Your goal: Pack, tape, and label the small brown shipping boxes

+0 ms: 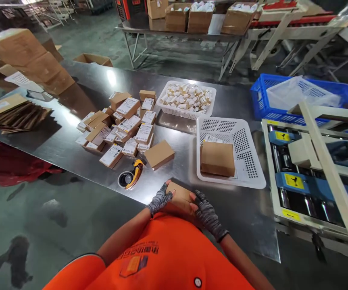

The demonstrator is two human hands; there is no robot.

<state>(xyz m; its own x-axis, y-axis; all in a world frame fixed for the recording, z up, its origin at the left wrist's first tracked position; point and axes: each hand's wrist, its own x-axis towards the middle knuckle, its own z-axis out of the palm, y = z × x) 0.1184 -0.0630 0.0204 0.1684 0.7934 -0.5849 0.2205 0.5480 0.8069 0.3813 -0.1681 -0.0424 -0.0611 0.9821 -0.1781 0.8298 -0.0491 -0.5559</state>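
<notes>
Ok, both hands on small plain brown carton [180, 196] at near edge of steel surface [71, 137]: left hand [161, 199] & right hand [205, 211] curled around its ends, fingerless gloves. White basket [246, 133] holds a bigger brown box [217, 158]; other white basket [167, 108] full of small bottles.

The small carton [178, 197] at the desk's [71, 137] near edge is mostly covered by both gloved hands and the orange shirt [161, 257]. Labels on the piled boxes [125, 125] beyond it are too small to read. The conveyor machine [315, 177] to its right runs off the picture's edge.
</notes>
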